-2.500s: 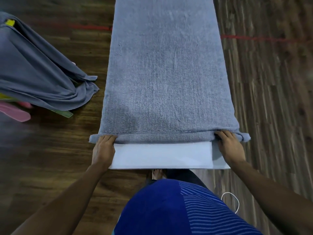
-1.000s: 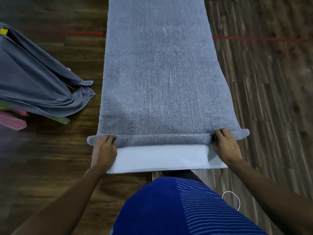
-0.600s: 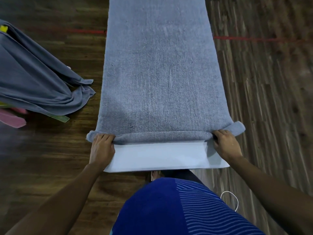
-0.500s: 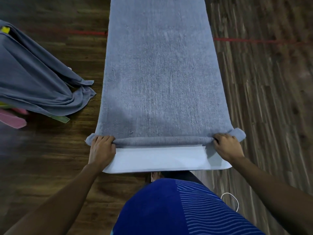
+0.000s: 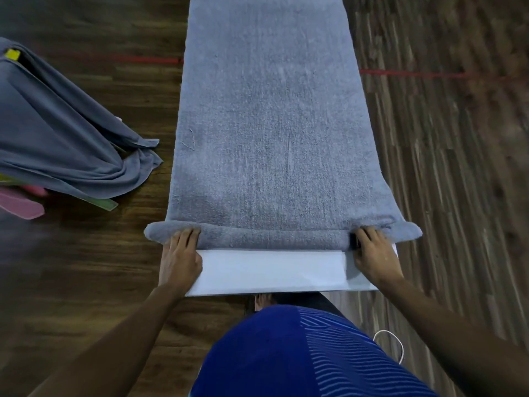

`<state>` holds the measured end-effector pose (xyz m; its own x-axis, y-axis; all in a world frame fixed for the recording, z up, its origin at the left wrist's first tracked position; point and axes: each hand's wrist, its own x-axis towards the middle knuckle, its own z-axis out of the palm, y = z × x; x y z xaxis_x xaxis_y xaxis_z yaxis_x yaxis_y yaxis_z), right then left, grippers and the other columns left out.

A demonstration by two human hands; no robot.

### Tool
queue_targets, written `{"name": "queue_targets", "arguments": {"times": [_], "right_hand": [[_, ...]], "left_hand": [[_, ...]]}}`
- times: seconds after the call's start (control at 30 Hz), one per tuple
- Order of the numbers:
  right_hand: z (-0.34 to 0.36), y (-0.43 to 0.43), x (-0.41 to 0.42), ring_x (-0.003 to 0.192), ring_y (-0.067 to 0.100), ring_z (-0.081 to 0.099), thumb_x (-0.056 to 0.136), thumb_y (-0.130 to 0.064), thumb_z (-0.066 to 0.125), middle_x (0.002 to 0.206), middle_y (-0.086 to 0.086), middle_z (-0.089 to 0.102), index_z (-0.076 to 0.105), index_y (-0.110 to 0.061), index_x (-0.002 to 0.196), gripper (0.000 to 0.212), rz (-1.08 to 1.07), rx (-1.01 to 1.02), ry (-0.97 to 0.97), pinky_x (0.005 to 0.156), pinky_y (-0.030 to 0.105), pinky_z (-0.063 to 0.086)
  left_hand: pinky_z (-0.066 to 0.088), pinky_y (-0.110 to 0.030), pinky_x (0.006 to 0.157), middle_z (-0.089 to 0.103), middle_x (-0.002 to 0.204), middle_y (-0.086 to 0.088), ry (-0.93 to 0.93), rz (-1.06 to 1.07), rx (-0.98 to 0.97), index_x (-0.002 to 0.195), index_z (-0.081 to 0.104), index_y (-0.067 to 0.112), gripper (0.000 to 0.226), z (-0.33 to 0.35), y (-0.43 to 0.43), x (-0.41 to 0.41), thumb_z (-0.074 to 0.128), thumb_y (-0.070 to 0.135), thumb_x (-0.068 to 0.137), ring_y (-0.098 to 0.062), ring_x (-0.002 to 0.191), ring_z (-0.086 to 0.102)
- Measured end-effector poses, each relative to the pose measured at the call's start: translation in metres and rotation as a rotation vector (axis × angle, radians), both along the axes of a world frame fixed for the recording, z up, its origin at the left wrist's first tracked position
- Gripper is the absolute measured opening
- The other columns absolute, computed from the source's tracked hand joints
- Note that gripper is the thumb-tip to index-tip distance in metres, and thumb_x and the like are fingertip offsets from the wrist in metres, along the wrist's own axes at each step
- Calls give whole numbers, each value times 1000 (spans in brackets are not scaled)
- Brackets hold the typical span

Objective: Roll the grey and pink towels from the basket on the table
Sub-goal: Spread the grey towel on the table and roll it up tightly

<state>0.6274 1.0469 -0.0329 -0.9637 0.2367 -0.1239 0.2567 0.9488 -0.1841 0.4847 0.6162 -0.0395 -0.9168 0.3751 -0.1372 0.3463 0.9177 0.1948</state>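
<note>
A long grey towel (image 5: 272,124) lies flat along a narrow white table (image 5: 272,270), running away from me. Its near end is wound into a thin roll (image 5: 272,239) across the table's width, with both ends sticking out past the table's sides. My left hand (image 5: 179,256) grips the roll near its left end, fingers curled over it. My right hand (image 5: 375,253) grips it near the right end the same way. A pink towel edge (image 5: 20,204) shows at the far left.
A second grey towel (image 5: 57,144) hangs over a basket at the left, with a green rim strip (image 5: 100,202) showing under it. Dark wooden floor lies on both sides, crossed by a red line (image 5: 429,74). A white cable (image 5: 395,348) hangs by my blue shirt.
The near hem has been turned over and wound into a roll. The roll has grown thicker and shifted slightly away from me, with both hands staying on its ends.
</note>
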Motion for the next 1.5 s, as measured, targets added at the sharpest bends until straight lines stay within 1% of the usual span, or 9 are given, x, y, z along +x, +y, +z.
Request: {"name": "queue_targets", "arguments": {"times": [0.13,0.33,0.53,0.7,0.77,0.97,1.23,1.4,1.5], "right_hand": [[3,2,-5,89,38,59,66,-4,75,103,14,64,63,-6,111,47,10,-20,-44,77,47,49],[15,12,-18,83,35,64,77,-13,59,86,10,69,68,-9,90,16,-23,-28,-71,78,45,47],[27,13,-33,110,23,56,92,-32,45,113,3,66,60,-23,113,27,-65,39,-392,94,39,28],[17,13,-34,85,38,55,83,-9,58,91,16,58,59,-4,94,12,-126,24,-29,72,46,42],[16,9,-35,81,40,55,83,1,56,88,20,57,58,0,91,8,-173,-101,1,67,45,43],[5,0,-18,91,39,54,60,7,66,102,17,58,58,-2,107,49,-37,-55,-62,81,52,49],[21,9,-38,101,31,60,84,-19,57,102,4,69,66,-16,104,23,-40,0,-121,88,44,39],[29,17,-50,109,26,56,90,-31,49,111,2,66,60,-23,105,21,-82,-32,-364,90,41,34],[21,19,-49,96,34,54,83,-18,62,98,9,60,58,-12,96,15,-140,45,-105,81,45,36]], "left_hand": [[40,-53,102,57,132,-16,49,-6,-75,133,54,6,50,0,-2,-9,65,5,84,-36,124,51],[45,-52,95,69,103,-10,103,2,-34,104,68,11,25,11,1,-20,50,11,87,-32,101,60],[23,-51,105,63,75,3,-41,-1,-133,75,56,27,32,16,-4,-35,27,32,87,-21,84,58],[33,-47,91,60,98,-11,152,191,22,97,63,13,12,18,2,-38,56,19,89,-31,95,53],[40,-47,85,61,100,-11,178,100,88,101,64,10,22,16,4,-30,48,19,88,-31,93,55],[42,-53,101,62,126,-14,-7,-55,-50,127,61,8,57,0,1,-16,70,6,71,-34,116,57],[33,-50,108,70,97,-2,-13,-47,-57,101,67,19,20,18,7,-35,54,16,86,-25,96,61],[30,-48,107,65,74,4,-112,-49,-43,77,55,27,30,27,5,-45,27,33,84,-18,76,60],[41,-47,94,67,87,-3,97,-13,88,93,64,16,26,27,6,-45,40,24,86,-24,83,60]]}}
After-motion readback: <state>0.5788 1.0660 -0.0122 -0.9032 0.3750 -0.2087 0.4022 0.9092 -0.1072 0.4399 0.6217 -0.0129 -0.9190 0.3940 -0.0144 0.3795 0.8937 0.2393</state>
